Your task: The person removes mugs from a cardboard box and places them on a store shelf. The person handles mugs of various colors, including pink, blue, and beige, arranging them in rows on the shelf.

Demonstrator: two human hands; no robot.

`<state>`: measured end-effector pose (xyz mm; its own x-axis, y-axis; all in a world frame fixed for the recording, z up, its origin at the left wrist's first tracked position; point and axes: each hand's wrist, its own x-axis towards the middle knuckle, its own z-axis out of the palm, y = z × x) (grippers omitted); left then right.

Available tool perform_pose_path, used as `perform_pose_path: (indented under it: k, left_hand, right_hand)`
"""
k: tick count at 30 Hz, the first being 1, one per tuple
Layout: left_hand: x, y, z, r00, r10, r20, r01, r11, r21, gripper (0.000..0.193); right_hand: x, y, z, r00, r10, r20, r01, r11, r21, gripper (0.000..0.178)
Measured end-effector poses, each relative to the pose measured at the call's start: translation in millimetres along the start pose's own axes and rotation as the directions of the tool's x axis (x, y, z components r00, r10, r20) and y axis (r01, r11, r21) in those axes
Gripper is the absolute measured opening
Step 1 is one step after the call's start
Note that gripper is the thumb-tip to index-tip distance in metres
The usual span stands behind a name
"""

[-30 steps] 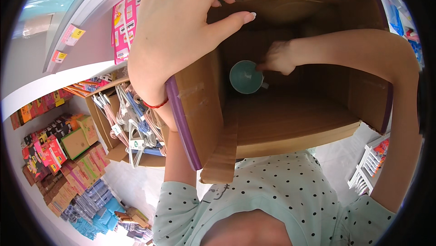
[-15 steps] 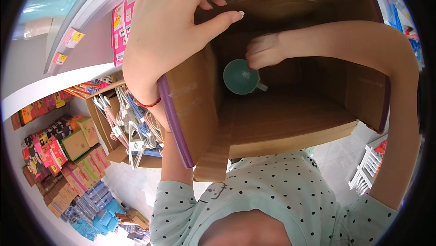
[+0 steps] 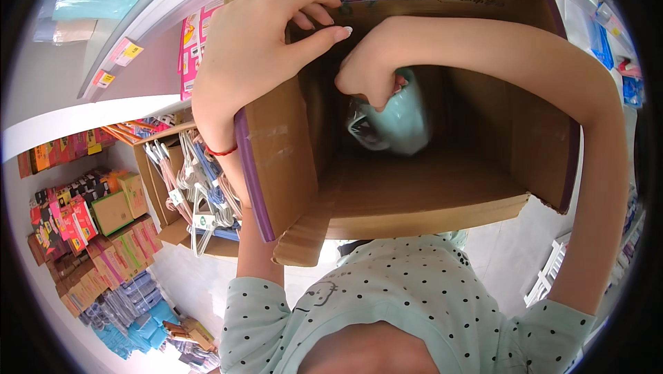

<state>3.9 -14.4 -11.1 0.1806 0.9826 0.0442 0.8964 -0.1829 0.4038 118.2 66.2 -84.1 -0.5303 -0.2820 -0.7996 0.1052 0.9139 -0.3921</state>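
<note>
My right hand point(image 3: 373, 63) reaches into a brown cardboard box point(image 3: 421, 216), its fingers closed on a pale teal cup point(image 3: 404, 122) at the rim. The cup is tilted and smeared by motion, its shiny side catching the light, and its handle cannot be made out clearly. At the box's upper left corner, my left hand point(image 3: 255, 53) arches over the opening, thumb and fingers apart and slightly bent. The left forearm runs up along the outside of the purple-edged side flap. The far inner corners of the box are in shadow.
A shelf edge with price tags point(image 3: 126, 52) borders the upper left. Beside the box, a carton holds bundled hangers point(image 3: 200, 194). Stacked boxed goods point(image 3: 117, 215) fill the lower shelves at left. A white rack point(image 3: 549, 270) stands on the floor at right.
My right hand has raised the cup off the box's bottom and tipped it, moving it slightly right. The box has shifted a little left and up in view. The left hand keeps its pose.
</note>
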Motion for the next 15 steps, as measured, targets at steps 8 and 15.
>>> perform_pose_path:
  k: [8,15]
  left_hand:
    - [0,-6,-3,0.982,0.131,-0.135,-0.121,0.99,0.076,0.021]
    - [-18,-4,-25,0.946,0.313,0.08,-0.207,0.777,-0.594,0.08]
  right_hand:
    - [-102,-33,-38,0.982,-0.057,-0.182,0.072,0.994,0.078,0.024]
    - [-152,-23,-33,0.781,-0.184,-0.596,0.488,0.777,0.399,0.022]
